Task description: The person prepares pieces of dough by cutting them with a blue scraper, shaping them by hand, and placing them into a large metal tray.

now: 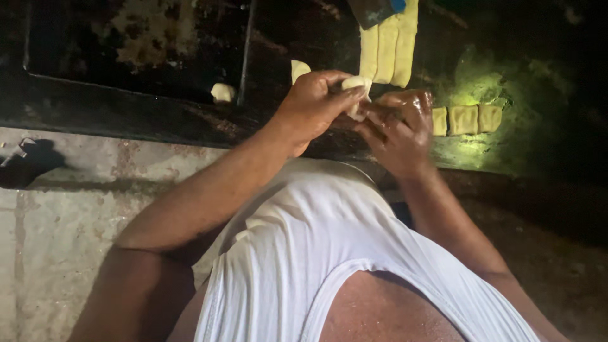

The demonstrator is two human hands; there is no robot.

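Single view only: head-worn camera, looking steeply down past the wearer's own white vest (304,253) and along both forearms. It faces forward onto the dark tabletop (126,114), close in, so the hands (354,111) sit in the upper middle of the frame with the far edge of the work surface cut off at the top. A strip of pale concrete floor (57,209) fills the lower left.

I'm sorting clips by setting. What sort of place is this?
Probably a small, dim bakery or food workshop. Both hands shape a dough piece over a dark, greasy worktop, with cut dough strips and squares laid out.
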